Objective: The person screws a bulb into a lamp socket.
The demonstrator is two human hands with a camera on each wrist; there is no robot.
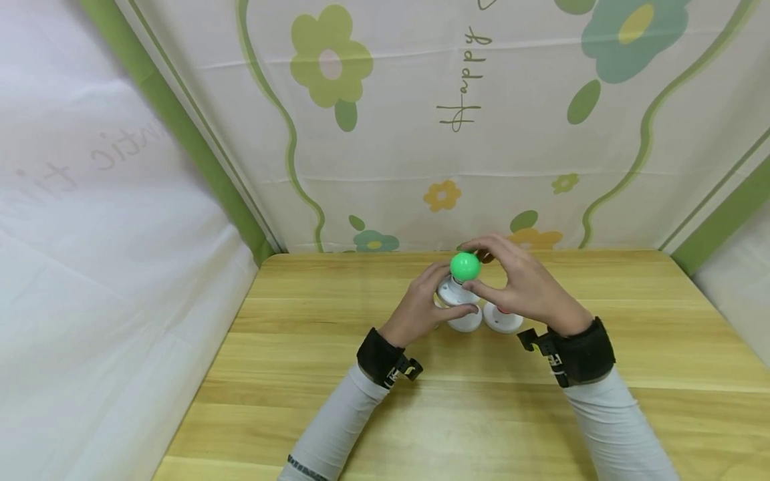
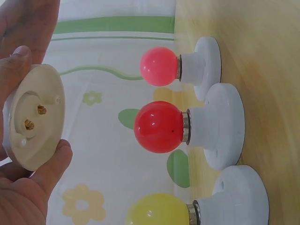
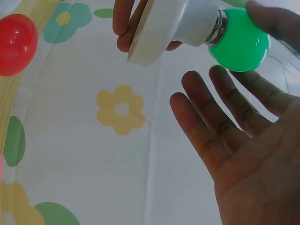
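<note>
My left hand (image 1: 419,304) grips a round white lamp holder (image 1: 454,292) by its rim, raised above the table. A green bulb (image 1: 465,266) sits in the holder's socket, its metal collar partly showing in the right wrist view. My right hand (image 1: 523,280) pinches the green bulb between thumb and index finger, the other fingers spread apart. In the left wrist view the lifted holder's underside (image 2: 40,117) shows two brass-coloured fittings. Beyond it stand white holders bearing a pink bulb (image 2: 160,66), a red bulb (image 2: 158,126) and a yellow bulb (image 2: 164,211).
The standing holders, among them a white base (image 1: 465,321) and another white base (image 1: 502,321), are on the wooden table (image 1: 469,414) just below my hands. A flower-print curtain (image 1: 385,147) hangs along the far edge, and white fabric (image 1: 120,267) hangs at the left.
</note>
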